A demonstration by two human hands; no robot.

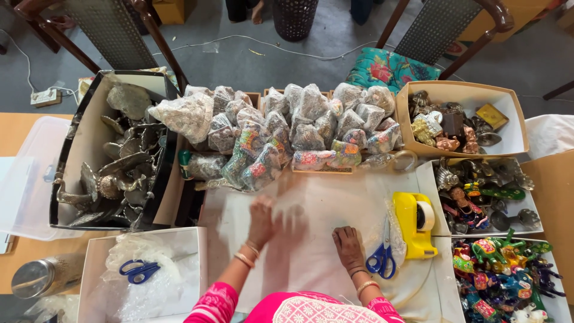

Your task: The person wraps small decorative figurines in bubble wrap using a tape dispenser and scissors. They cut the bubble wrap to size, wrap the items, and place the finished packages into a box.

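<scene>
Seen from above, a person in pink sleeves is working at a cluttered table (18, 134). The left hand (262, 220) is lying flat and unclenched on a clear plastic sheet (311, 239) spread over the middle of the table, its fingers blurred, so I cannot tell whether it is pinching the sheet. The right hand (348, 246) is pressing palm down on the same sheet, fingers spread, gripping nothing. Just beside the right hand, blue-handled scissors (382, 254) are lying, and next to them a yellow tape dispenser (414, 224) is sitting. Behind the sheet, a heap of plastic-wrapped figurines (287, 128) is filling the far side. A black box of metal pieces (116, 161) is standing at the left, and white trays of painted toy animals (502, 272) are sitting at the right. A second pair of blue scissors (139, 270) is resting in a white box near the left.
</scene>
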